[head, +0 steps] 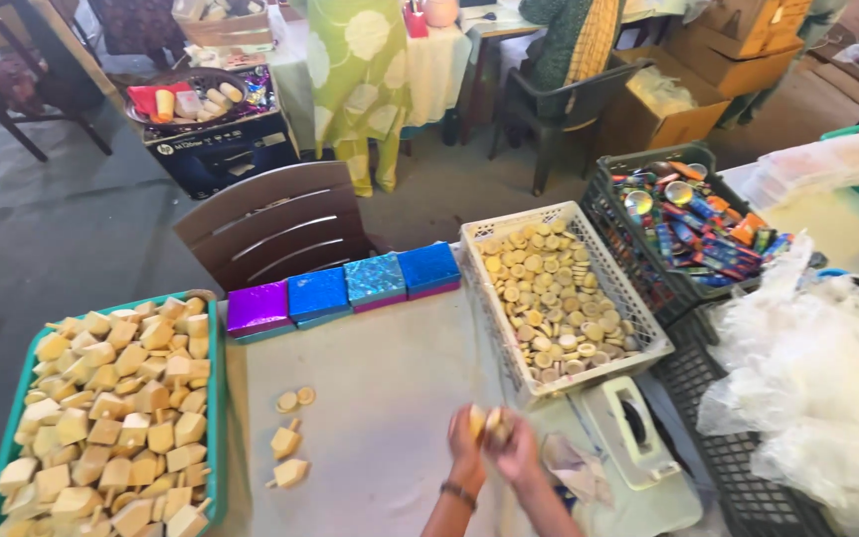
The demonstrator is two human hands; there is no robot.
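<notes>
Pale worktable [390, 398] (crowded with crates) above grey floor [42, 239].

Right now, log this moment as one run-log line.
hands: left hand and right hand together on small tan piece | nearby: white crate of round pieces, green tray of blocks

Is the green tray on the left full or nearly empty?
Full. The green tray is heaped with pale wooden blocks up to and above its rim, and none of its floor shows.
</notes>
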